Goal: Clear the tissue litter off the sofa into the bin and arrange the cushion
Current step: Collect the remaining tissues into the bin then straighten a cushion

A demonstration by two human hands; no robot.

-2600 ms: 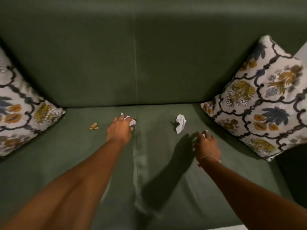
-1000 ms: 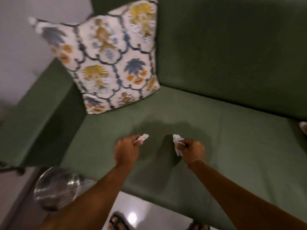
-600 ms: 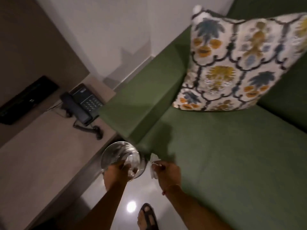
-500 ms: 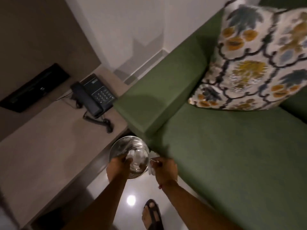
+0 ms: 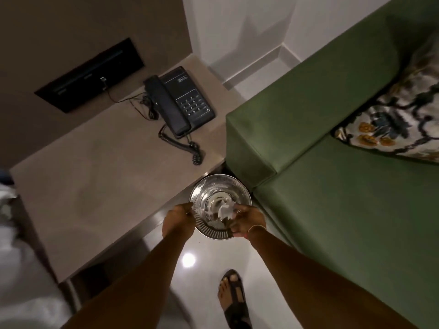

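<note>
A shiny round steel bin [image 5: 221, 178] stands on the floor between the side table and the green sofa [image 5: 351, 217]. My right hand [image 5: 248, 220] is over the bin's right side, shut on a crumpled white tissue [image 5: 224, 210]. Pale scraps lie inside the bin. My left hand [image 5: 177, 220] is at the bin's left rim with its fingers curled; no tissue shows in it. A floral cushion [image 5: 401, 129] leans in the sofa's corner at the right edge, partly cut off.
A beige side table [image 5: 95, 181] on the left carries a black telephone [image 5: 180, 103] with a coiled cord. The sofa armrest [image 5: 297, 103] stands just behind the bin. My sandalled foot [image 5: 234, 299] is on the glossy white floor.
I turned from the sofa seat to the bin, carrying a tissue in each hand. The right hand with its tissue has moved over the bin; the left hand has shifted to the left rim.
</note>
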